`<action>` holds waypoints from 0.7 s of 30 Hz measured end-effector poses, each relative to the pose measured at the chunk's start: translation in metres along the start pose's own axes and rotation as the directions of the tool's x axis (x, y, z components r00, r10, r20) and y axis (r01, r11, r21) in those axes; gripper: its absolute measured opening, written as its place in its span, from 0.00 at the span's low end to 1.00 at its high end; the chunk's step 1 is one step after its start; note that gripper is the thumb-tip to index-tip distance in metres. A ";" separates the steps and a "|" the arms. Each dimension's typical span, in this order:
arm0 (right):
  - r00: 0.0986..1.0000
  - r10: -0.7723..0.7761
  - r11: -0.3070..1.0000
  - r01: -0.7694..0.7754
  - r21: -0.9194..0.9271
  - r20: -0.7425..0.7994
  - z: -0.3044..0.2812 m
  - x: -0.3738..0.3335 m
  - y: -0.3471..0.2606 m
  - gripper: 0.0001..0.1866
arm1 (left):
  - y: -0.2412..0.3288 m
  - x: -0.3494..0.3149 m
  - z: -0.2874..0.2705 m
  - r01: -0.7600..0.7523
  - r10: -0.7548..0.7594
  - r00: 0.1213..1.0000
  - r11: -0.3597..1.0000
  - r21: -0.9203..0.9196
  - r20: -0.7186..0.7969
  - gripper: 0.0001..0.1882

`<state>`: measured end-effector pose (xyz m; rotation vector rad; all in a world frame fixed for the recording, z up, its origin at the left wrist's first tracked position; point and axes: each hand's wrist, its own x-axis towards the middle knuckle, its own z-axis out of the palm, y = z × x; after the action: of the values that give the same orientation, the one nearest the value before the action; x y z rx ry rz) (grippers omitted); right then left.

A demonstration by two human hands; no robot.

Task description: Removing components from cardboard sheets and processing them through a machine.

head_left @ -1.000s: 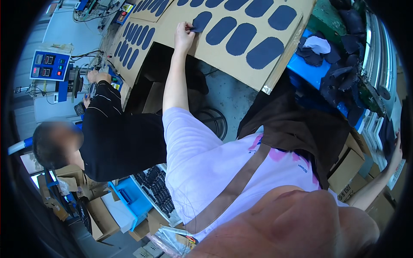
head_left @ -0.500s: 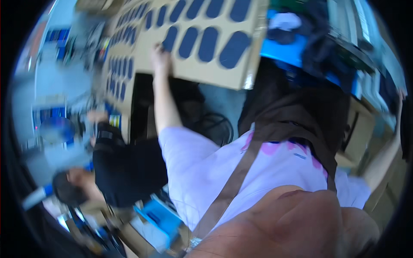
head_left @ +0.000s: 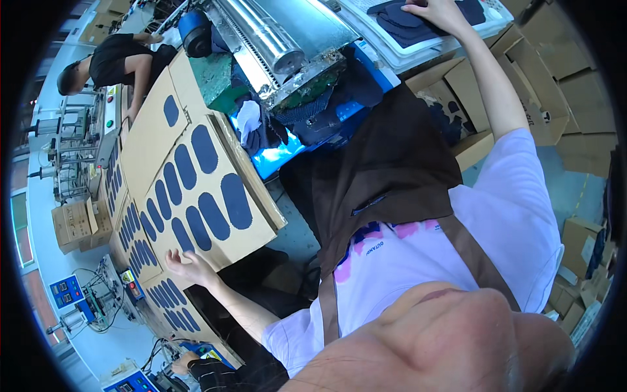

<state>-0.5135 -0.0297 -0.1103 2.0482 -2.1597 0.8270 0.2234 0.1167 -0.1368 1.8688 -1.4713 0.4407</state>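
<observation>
Two bare hands work well apart, one at each end of the reach. The right hand (head_left: 432,10) is at the white tray (head_left: 428,51), its fingers down on a dark stack (head_left: 397,25); whether they pinch a piece, I can't tell. The left hand (head_left: 191,266) hangs over the board (head_left: 241,245) near its edge, fingers loosely parted and nothing visible in them; I can't tell whether it touches the card. The dark pads (head_left: 233,201) lie flat on that board in two rows, and the row nearer the person is the shorter. By my judgement the laying-out is well along here, with bare card left at that row's end and plenty of pieces waiting in the tray. One lone pad lies on the board beyond, and fuller rows run off to the left. Each is a long oval with a finely notched rim, matt and cloth-like against the smooth tan card. Behind sits a shiny steel roller (head_left: 261,36), and below it a blue bin (head_left: 277,160) with ragged dark scraps (head_left: 320,121) and a crumpled white cloth (head_left: 249,119). More scraps fill a cardboard box (head_left: 480,149) beside the brown apron (head_left: 392,153). Farther off, a co-worker in black (head_left: 117,62) bends over a bench.
</observation>
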 end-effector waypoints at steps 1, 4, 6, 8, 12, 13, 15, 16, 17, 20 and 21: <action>1.000 0.015 0.999 -0.015 0.039 0.004 0.005 0.001 0.004 0.15 | 0.015 0.005 -0.001 0.000 0.000 1.000 1.000 0.008 -0.009 0.21; 0.997 0.029 0.996 -0.023 0.082 -0.068 0.002 -0.001 -0.007 0.13 | 0.061 0.020 0.002 -0.106 0.106 0.994 0.994 -0.012 -0.004 0.21; 0.991 0.043 0.988 -0.024 0.149 -0.123 0.001 0.003 -0.012 0.12 | 0.087 0.029 0.003 -0.155 0.152 0.988 0.967 -0.200 -0.031 0.21; 0.973 0.149 0.903 -0.062 0.424 -0.176 0.001 0.007 -0.009 0.11 | 0.123 0.038 0.010 -0.215 0.209 0.977 0.944 -0.251 -0.051 0.21; 0.982 0.048 0.582 0.122 0.804 -0.184 -0.007 0.025 -0.026 0.08 | 0.179 0.071 0.030 -0.326 0.335 0.939 0.802 -0.501 -0.075 0.16; 0.982 0.035 0.579 0.133 0.804 -0.188 -0.013 0.025 -0.034 0.08 | 0.209 0.075 0.036 -0.252 0.288 0.956 0.726 -0.640 -0.049 0.14; 0.994 -0.012 0.216 0.107 0.970 -0.107 -0.020 0.034 -0.060 0.08 | 0.257 0.093 0.026 -0.135 0.332 0.936 0.642 -0.755 0.114 0.09; 0.991 -0.037 0.180 0.133 0.975 -0.129 -0.027 0.036 -0.081 0.08 | 0.282 0.101 0.023 -0.091 0.384 0.904 0.599 -0.796 0.186 0.09; 0.989 -0.060 0.170 0.140 0.975 -0.132 -0.035 0.038 -0.100 0.08 | 0.309 0.110 0.023 -0.038 0.442 0.861 0.550 -0.834 0.252 0.10; 0.949 -0.186 0.247 0.298 0.922 -0.256 -0.052 0.045 -0.145 0.06 | 0.373 0.132 0.031 0.415 0.692 0.574 0.215 -0.884 0.438 0.16; 0.943 -0.203 0.236 0.309 0.921 -0.265 -0.054 0.047 -0.152 0.06 | 0.396 0.136 0.032 0.581 0.776 0.446 0.129 -0.804 0.446 0.14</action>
<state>-0.3931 -0.0475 0.0064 2.5071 -1.0996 2.5631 -0.1154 -0.0421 0.0547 0.5139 -1.7290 -1.6096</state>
